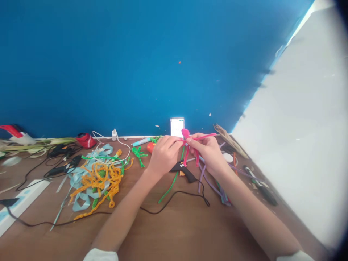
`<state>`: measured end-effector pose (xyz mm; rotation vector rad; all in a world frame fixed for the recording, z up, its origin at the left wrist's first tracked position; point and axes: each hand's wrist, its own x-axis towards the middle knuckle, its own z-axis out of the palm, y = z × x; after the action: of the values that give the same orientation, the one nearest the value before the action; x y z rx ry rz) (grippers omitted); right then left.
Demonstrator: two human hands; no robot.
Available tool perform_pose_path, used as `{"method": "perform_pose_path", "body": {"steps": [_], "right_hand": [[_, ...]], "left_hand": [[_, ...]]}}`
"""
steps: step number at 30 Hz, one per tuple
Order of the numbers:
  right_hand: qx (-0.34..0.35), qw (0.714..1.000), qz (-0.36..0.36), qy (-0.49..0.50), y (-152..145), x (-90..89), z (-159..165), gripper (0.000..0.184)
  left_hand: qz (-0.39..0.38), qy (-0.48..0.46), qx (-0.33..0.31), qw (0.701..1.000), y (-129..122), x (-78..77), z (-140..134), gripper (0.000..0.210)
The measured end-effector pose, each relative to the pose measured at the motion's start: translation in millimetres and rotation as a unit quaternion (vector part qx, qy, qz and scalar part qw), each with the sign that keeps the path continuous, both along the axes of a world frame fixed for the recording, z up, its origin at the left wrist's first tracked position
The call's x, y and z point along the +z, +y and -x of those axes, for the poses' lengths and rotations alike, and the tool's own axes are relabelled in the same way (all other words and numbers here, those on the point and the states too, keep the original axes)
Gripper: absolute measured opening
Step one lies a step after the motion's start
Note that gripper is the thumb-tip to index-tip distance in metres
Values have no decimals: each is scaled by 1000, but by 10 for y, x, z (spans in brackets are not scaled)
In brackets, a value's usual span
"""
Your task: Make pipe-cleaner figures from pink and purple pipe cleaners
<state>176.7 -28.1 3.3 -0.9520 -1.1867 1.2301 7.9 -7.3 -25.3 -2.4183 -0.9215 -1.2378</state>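
Between my two hands, above the brown table, is a pink pipe-cleaner figure (pixel 185 133) with a coiled round head, one arm sticking out to the right and two legs hanging down. My left hand (pixel 165 154) pinches its left arm. With thumb and fingers, my right hand (pixel 204 149) grips it at the body just below the head. Under the hands lies a black glue gun (pixel 185 170), partly hidden, with a green pipe cleaner (pixel 169 189) beside it. A lit phone (pixel 177 125) leans upright on the wall behind the figure.
Left of my hands lie tangled orange pipe cleaners (pixel 101 179) and light blue ribbon (pixel 81 201), then a white power strip (pixel 23 203). A small green pipe-cleaner figure (pixel 139 155) sits near the wall. Purple strips (pixel 210 181) and a black-handled tool (pixel 268 194) lie right. Black cords cross the table.
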Motion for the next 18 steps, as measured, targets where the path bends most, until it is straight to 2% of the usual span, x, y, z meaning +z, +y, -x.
{"method": "perform_pose_path", "body": {"steps": [4, 6, 8, 10, 11, 15, 18], "right_hand": [[-11, 1000, -16, -18, -4, 0, -4, 30], [-8, 999, -35, -33, -8, -8, 3, 28], [-6, 998, -50, -47, -11, -21, 14, 27], [-7, 997, -55, -59, -10, -36, 25, 25], [-8, 996, -55, -65, -9, -43, 30, 25], [-10, 995, -63, -77, -8, -65, 46, 25], [-11, 992, -82, -91, -14, -74, 56, 25]], "left_hand": [[147, -117, -22, 982, -65, 93, -78, 19], [263, -186, -63, 945, -74, 109, -97, 23], [366, -258, -113, 887, -64, 108, -102, 26], [421, -304, -145, 842, -51, 105, -97, 26], [427, -312, -150, 836, -50, 107, -94, 24], [362, -293, -103, 879, -83, 142, -79, 15], [347, -284, -82, 890, -115, 165, -76, 12]]}}
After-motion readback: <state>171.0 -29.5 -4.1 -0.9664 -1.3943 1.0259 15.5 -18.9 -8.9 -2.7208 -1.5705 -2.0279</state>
